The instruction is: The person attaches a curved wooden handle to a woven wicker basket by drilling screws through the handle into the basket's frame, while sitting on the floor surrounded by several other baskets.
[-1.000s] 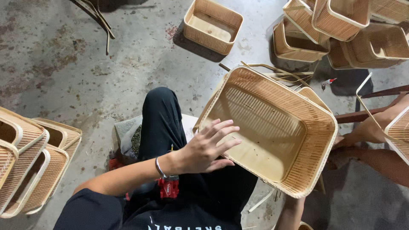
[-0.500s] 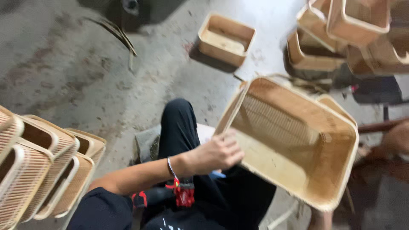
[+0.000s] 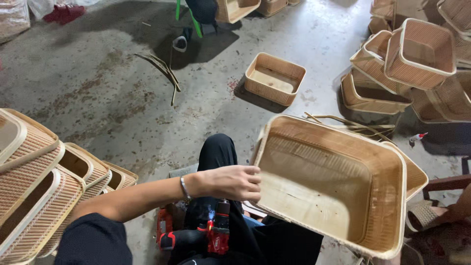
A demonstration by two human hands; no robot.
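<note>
A large rectangular woven bamboo basket (image 3: 324, 191) is tilted over my lap with its open side facing me. My left hand (image 3: 235, 182) grips the basket's left rim, fingers curled over the edge, and a thin bracelet sits on the wrist. My right hand is out of sight, possibly behind the basket. A red and black cordless drill (image 3: 216, 235) lies on my black trousers just below my left hand.
Nested baskets (image 3: 34, 181) are stacked at my left. A small basket (image 3: 274, 78) sits on the concrete floor ahead, and a pile of baskets (image 3: 417, 54) stands at the right. Bamboo strips (image 3: 164, 71) lie on the floor. Another person's sandalled foot (image 3: 431, 216) is at the right.
My head has tipped up, showing more floor. The basket has swung from upright to a flatter tilt, and my left hand has shifted from spread fingers to a grip on its left rim.
</note>
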